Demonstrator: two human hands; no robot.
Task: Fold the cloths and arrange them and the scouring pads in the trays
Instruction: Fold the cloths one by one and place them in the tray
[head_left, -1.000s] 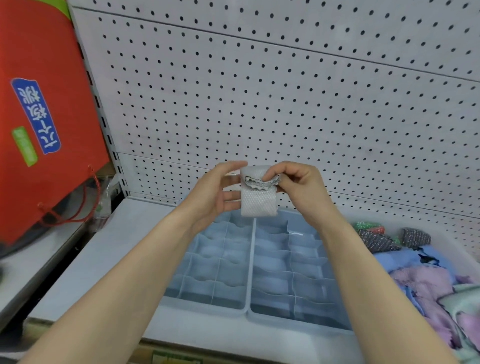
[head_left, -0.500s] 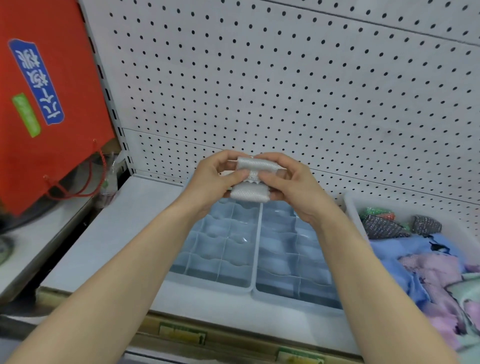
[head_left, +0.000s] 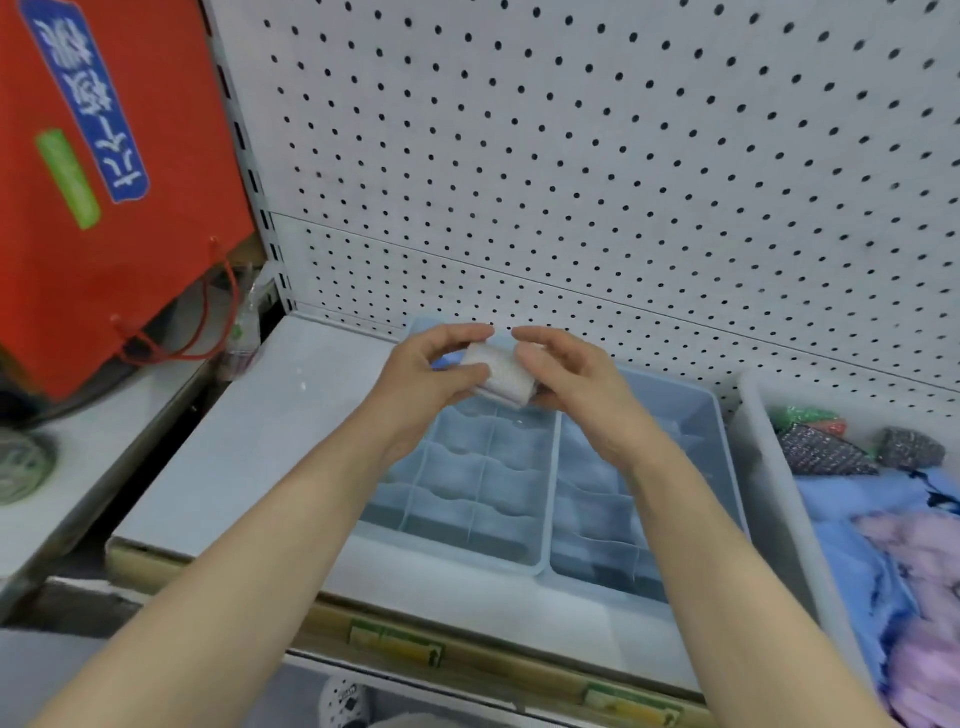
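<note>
A small white cloth (head_left: 500, 375), folded into a compact pad, is pinched between my left hand (head_left: 431, 374) and my right hand (head_left: 571, 379). Both hands hover above the back cells of the left blue divided tray (head_left: 540, 556). A second blue divided tray (head_left: 717, 415) stands right beside it. On the right, a white bin (head_left: 769, 467) holds loose blue and pink cloths (head_left: 883, 551) and dark glittery scouring pads (head_left: 821, 452) at its back end.
A white pegboard wall (head_left: 571, 156) rises right behind the trays. A red bag (head_left: 104, 182) with rope handles hangs over the neighbouring shelf on the left. The white shelf surface (head_left: 249, 441) stretches left of the trays, with price tags along its front edge.
The cloth was hanging open between my fingers and is now folded into a small pad. Both hands have dropped lower, close over the left tray, and the view has tilted down.
</note>
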